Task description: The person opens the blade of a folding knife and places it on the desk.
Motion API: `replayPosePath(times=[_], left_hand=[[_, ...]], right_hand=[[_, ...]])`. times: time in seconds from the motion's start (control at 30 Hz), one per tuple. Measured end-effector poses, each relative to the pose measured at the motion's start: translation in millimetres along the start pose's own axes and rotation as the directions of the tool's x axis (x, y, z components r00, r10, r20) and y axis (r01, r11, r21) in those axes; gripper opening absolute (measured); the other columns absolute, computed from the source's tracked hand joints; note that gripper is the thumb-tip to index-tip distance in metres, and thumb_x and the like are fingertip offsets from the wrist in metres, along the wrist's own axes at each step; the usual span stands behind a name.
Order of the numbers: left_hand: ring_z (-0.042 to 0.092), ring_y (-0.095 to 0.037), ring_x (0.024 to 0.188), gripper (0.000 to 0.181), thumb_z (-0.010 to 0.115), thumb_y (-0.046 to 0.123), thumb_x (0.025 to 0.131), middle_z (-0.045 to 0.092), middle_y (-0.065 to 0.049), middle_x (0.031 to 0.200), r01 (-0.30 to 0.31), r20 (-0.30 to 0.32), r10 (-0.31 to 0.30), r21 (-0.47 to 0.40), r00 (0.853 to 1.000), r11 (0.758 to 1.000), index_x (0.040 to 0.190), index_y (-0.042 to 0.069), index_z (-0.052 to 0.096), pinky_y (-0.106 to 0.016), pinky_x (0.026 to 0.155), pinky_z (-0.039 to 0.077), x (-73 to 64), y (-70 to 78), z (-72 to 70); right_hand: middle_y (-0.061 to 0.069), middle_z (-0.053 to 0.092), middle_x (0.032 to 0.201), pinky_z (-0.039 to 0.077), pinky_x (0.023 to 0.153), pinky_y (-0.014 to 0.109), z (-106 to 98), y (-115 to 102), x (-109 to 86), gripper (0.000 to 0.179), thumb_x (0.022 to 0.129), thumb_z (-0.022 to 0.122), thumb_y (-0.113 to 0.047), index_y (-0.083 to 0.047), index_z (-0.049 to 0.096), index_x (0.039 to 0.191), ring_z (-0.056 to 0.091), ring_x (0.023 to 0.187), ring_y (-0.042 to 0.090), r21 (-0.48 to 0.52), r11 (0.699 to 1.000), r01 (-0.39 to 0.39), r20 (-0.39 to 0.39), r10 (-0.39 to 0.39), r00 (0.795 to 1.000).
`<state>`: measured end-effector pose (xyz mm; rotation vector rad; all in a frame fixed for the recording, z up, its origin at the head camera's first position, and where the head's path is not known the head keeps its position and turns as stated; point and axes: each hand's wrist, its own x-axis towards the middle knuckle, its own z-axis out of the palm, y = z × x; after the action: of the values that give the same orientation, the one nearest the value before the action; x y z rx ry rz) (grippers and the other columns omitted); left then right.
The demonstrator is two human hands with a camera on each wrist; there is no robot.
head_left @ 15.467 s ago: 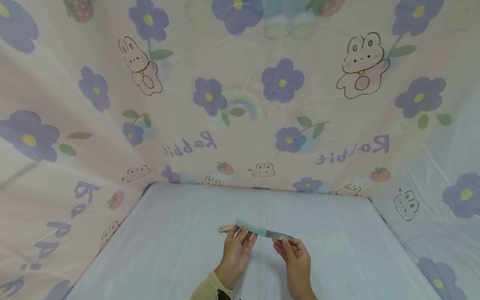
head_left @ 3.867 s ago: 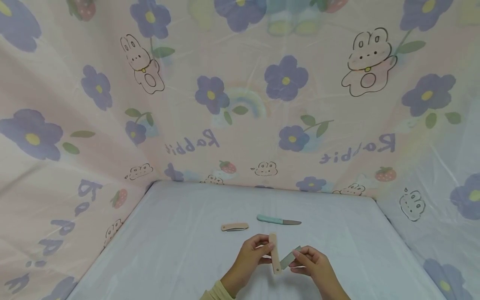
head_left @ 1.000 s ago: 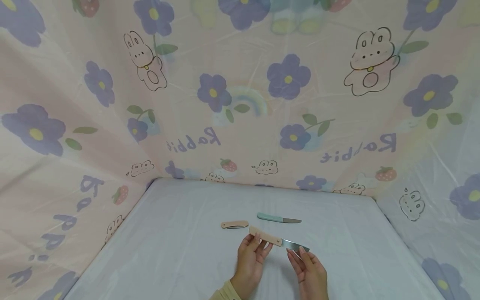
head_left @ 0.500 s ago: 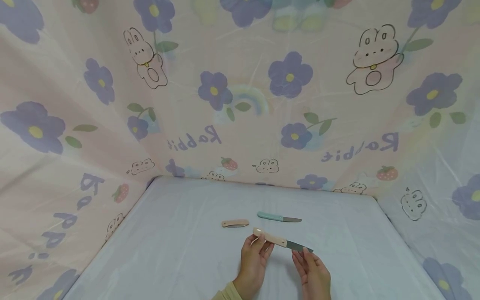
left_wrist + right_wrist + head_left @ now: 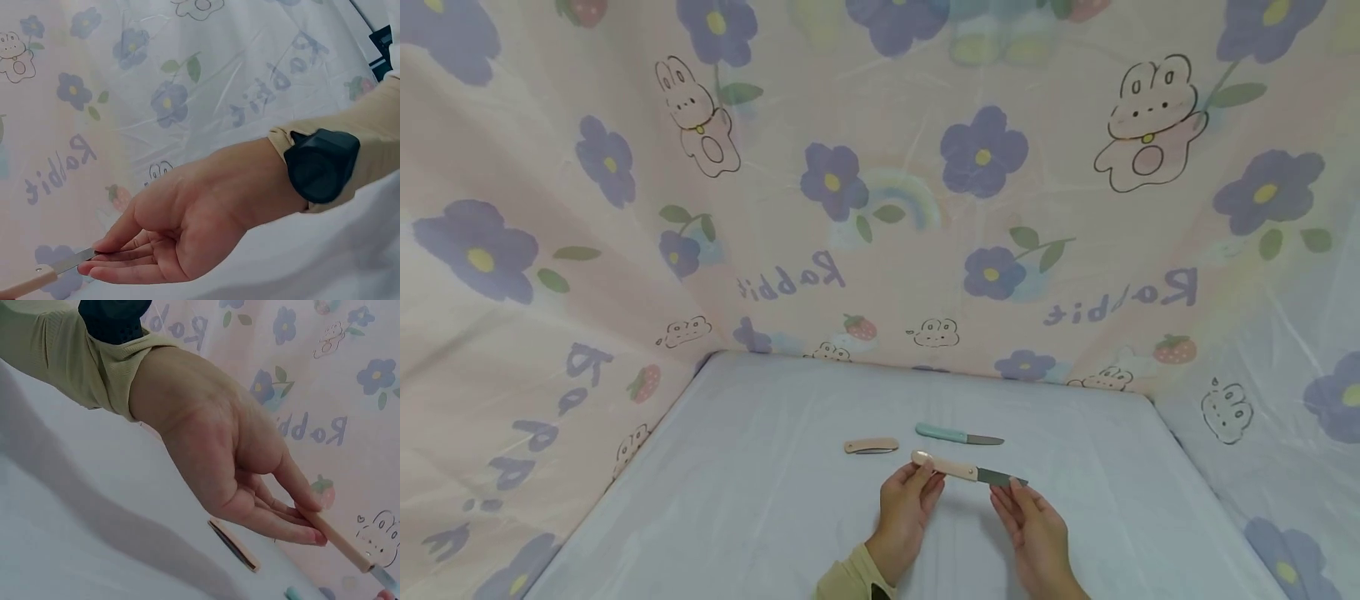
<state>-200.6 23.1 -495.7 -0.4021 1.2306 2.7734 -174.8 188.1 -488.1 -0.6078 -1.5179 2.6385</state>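
A folding knife with a pale peach handle (image 5: 955, 469) is stretched between both hands, its grey blade (image 5: 992, 477) unfolded. On the left of the head view, the left hand (image 5: 901, 515) pinches the handle's end. The right hand (image 5: 1039, 525) holds the blade near its tip, partly covering it. A closer look in the left wrist view shows a hand (image 5: 181, 219) pinching the blade; in the right wrist view a hand (image 5: 231, 456) grips the handle end.
A folded peach knife (image 5: 871, 446) lies on the white-covered table (image 5: 760, 500) behind the hands. Beside it is an unfolded teal knife (image 5: 942, 432). Printed fabric walls (image 5: 895, 250) enclose the table's back and sides.
The hands held the teal knife first; it now lies on the table. The peach knife's blade then swung out from its handle. Lately the knife has shifted slightly right and levelled.
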Motion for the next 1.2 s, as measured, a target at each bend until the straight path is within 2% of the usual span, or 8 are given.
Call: replayPosePath(times=[0.27,0.37,0.63,1.0,1.2], left_hand=[[0.059,-0.025,0.093,0.041,0.061,0.012,0.084,0.059,-0.019,0.101,0.045,-0.008,-0.045,0.084,0.999,0.995,0.114,-0.011,0.046,-0.033,0.081,0.048,26.2,0.2,-3.6],[0.058,-0.027,0.095,0.039,0.058,0.011,0.086,0.058,-0.022,0.102,0.069,0.000,-0.070,0.131,0.998,0.989,0.114,-0.012,0.044,-0.034,0.082,0.048,34.4,-0.4,-6.1],[0.059,-0.028,0.095,0.034,0.056,0.008,0.086,0.059,-0.022,0.099,0.149,-0.035,-0.145,0.216,0.989,0.965,0.111,-0.012,0.046,-0.033,0.079,0.049,58.2,-3.9,-11.8],[0.061,-0.029,0.089,0.028,0.055,0.004,0.086,0.058,-0.024,0.096,0.152,-0.060,-0.141,0.286,0.988,0.946,0.107,-0.014,0.048,-0.033,0.076,0.050,77.5,-4.9,-14.4],[0.062,-0.026,0.084,0.025,0.054,0.006,0.087,0.059,-0.022,0.094,0.144,-0.051,-0.134,0.349,0.990,0.926,0.104,-0.012,0.049,-0.032,0.073,0.051,84.7,-6.5,-14.8]], right_hand=[[0.013,0.061,0.097,0.043,0.087,0.031,-6,-2,30.9,0.035,0.092,0.045,-0.007,0.009,0.034,0.121,0.058,0.098,0.021,-0.012,0.998,-0.053,0.064,0.054,0.996],[0.015,0.060,0.097,0.044,0.088,0.031,-8,0,43.0,0.035,0.092,0.044,-0.006,0.010,0.033,0.121,0.058,0.097,0.022,-0.047,0.998,-0.050,0.063,0.053,0.997],[0.017,0.058,0.105,0.044,0.088,0.034,-11,2,70.1,0.042,0.093,0.042,-0.010,0.011,0.030,0.128,0.057,0.100,0.024,-0.162,0.984,-0.069,0.067,0.080,0.995],[0.022,0.054,0.111,0.044,0.087,0.035,-11,2,87.7,0.042,0.093,0.042,-0.010,0.010,0.031,0.129,0.054,0.103,0.027,-0.227,0.963,-0.146,0.045,0.160,0.986],[0.022,0.056,0.107,0.045,0.086,0.035,-13,2,94.2,0.040,0.094,0.042,-0.009,0.011,0.034,0.127,0.055,0.102,0.028,-0.240,0.960,-0.143,0.046,0.159,0.986]])
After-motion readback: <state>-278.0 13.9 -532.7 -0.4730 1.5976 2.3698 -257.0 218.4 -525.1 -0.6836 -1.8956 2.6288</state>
